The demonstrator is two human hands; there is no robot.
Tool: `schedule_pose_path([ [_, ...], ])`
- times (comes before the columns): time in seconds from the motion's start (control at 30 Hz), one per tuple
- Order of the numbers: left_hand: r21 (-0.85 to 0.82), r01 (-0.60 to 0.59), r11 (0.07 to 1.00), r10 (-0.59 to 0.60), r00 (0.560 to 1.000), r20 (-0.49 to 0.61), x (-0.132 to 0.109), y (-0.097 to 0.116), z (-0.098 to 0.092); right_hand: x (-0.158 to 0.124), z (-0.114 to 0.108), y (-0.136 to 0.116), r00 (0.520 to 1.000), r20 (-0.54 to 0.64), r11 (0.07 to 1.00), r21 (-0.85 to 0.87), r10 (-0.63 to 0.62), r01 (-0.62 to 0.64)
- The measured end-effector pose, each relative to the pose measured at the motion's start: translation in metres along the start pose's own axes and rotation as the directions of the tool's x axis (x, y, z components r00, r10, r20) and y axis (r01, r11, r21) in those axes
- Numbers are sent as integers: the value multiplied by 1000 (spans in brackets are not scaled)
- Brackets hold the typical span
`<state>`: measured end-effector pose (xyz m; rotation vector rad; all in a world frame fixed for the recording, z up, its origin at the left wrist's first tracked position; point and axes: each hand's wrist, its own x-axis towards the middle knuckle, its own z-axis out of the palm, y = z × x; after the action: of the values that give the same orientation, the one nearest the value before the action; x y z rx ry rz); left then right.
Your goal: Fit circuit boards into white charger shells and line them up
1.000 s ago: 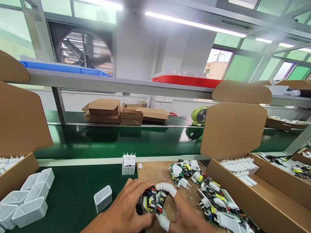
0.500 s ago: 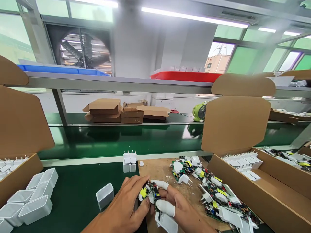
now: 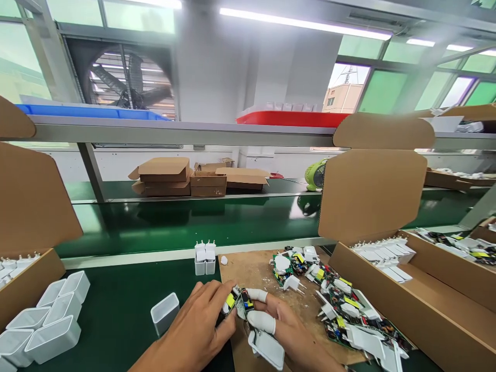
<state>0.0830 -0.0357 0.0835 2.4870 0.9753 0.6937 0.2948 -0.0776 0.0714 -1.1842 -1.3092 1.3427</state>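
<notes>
Both of my hands meet low in the middle of the head view around a small green circuit board (image 3: 237,302) with yellow and red parts. My left hand (image 3: 201,330) pinches the board from the left with its fingers closed. My right hand (image 3: 282,330), with white finger cots on thumb and forefinger, grips the board's right side and also keeps a white plug cover (image 3: 267,349) under its palm. An empty white charger shell (image 3: 165,313) stands just left of my left hand.
A pile of circuit boards with white plugs (image 3: 337,310) lies on a brown mat (image 3: 251,271) to the right. Open cardboard boxes (image 3: 418,305) flank the bench. Several white shells (image 3: 46,320) sit at left. Two assembled chargers (image 3: 204,258) stand by the green conveyor (image 3: 194,222).
The board has been turned in my hands from lying flat to standing on edge. The white plug cover has come into view under my right hand. The camera has tilted slightly.
</notes>
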Motion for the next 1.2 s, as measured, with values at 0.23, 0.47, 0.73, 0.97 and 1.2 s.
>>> schedule_pose_path([
  [0.23,-358,283,890,-242,958,157,-1,12,-16,4,4,18,993,-25,993,-17,-114,114],
  [0.47,-424,353,834,-281,933,224,-2,8,-16,-12,2,25,954,-39,723,-662,-296,197],
  [0.73,-407,306,860,-221,945,243,0,6,-20,-19,4,-6,986,15,630,-767,-167,119],
  [0.97,-295,390,872,-301,904,304,-4,7,-15,-20,-3,9,950,160,459,-845,-269,272],
  [1.2,-398,384,833,-269,910,315,-3,5,-12,-19,2,2,957,119,610,-749,-263,261],
])
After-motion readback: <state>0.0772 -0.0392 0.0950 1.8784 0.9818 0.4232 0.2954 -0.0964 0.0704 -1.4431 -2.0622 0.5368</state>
